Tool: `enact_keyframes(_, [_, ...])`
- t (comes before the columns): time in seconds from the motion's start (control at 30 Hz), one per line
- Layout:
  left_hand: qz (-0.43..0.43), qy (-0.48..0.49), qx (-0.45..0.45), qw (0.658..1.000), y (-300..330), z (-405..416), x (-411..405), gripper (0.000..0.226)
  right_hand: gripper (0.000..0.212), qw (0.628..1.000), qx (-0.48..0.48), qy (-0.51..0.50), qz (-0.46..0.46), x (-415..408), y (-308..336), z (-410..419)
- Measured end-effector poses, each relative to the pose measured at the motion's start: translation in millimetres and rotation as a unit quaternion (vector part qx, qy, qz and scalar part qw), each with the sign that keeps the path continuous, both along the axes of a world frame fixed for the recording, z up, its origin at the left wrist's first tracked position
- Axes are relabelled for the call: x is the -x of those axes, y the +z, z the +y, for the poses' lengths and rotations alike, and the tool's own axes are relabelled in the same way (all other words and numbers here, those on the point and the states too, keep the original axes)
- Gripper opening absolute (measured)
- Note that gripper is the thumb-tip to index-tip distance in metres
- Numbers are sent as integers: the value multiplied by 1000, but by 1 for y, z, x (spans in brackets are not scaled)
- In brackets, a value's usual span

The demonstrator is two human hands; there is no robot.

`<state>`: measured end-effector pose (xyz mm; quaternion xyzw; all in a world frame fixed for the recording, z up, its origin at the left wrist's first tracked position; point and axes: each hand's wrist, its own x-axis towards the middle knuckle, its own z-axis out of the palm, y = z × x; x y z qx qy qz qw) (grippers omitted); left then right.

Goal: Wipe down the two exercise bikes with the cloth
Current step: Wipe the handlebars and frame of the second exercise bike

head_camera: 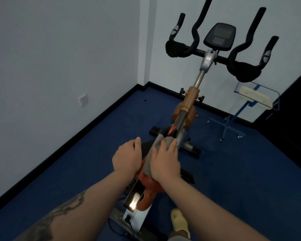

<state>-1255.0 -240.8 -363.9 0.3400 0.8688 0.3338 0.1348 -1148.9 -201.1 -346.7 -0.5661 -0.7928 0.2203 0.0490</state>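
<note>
From the camera on my head I look down at both my hands on the orange-framed exercise bike (191, 100) with black handlebars. My right hand (165, 159) lies flat on the grey cloth (149, 159), fingers fairly straight, pressing it against the bike's sloping frame tube. The cloth is draped over that tube, one end poking out past my fingertips, the other trailing back under my palm. My left hand (127, 157) sits just beside the right, on the other side of the cloth, fingers curled over the dark part of the bike there; whether it really grips anything I cannot tell. Beyond my hands the frame rises to a silver post, the black handlebars (233, 54) and a dark console screen (219, 36). Further off to the right of my hands stands a clear plastic stand on a blue post (257, 96). Below my right forearm I see my pale yellow shoe (178, 220) on the dark blue carpet (233, 171).
</note>
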Motion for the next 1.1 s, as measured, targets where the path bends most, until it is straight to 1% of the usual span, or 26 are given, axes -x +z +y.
enact_keyframes(0.07, [-2, 2, 0, 1000, -2, 0, 0, 48, 58, 1000, 16, -7, 21, 0, 2, 2])
enact_keyframes(0.2, [-1, 2, -7, 1000, -4, -2, -1, 47, 61, 999, -33, 34, 22, -23, -8, -34])
enact_keyframes(0.3, [2, 5, -6, 1000, -4, 0, -1, 46, 62, 998, -48, 28, 15, -27, -11, -32])
enact_keyframes(0.37, [6, 5, -2, 1000, -4, 1, -1, 46, 62, 1000, -19, -10, 19, -16, -6, -10])
enact_keyframes(0.43, [5, 5, 0, 1000, -5, 0, -1, 46, 64, 997, 42, -50, 41, -6, 0, 10])
enact_keyframes(0.5, [3, 5, 4, 1000, -5, 0, 0, 47, 65, 995, 55, -67, 54, -6, 1, 13])
enact_keyframes(0.6, [9, 7, 5, 1000, -7, -1, -1, 47, 65, 998, 1, -10, 67, -23, -5, -18])
enact_keyframes(0.67, [9, 8, 3, 1000, -6, 0, 0, 46, 67, 997, -17, 13, 77, -32, -8, -32])
enact_keyframes(0.73, [9, 12, 2, 1000, -6, 2, 0, 47, 64, 998, -11, 2, 60, -26, -8, -21])
enact_keyframes(0.9, [2, 11, 4, 1000, -6, 1, -1, 42, 65, 996, 50, -70, 18, 1, 1, 21])
enact_keyframes(0.97, [-4, 9, 0, 1000, -7, -1, -1, 41, 65, 997, 40, -53, 28, -3, 0, 12])
enact_keyframes(1.07, [-3, 6, -9, 1000, -8, -1, -1, 39, 65, 998, -24, 28, 45, -23, -6, -22])
enact_keyframes(1.1, [0, 5, -11, 1000, -8, 0, 0, 38, 66, 997, -31, 42, 49, -27, -7, -28])
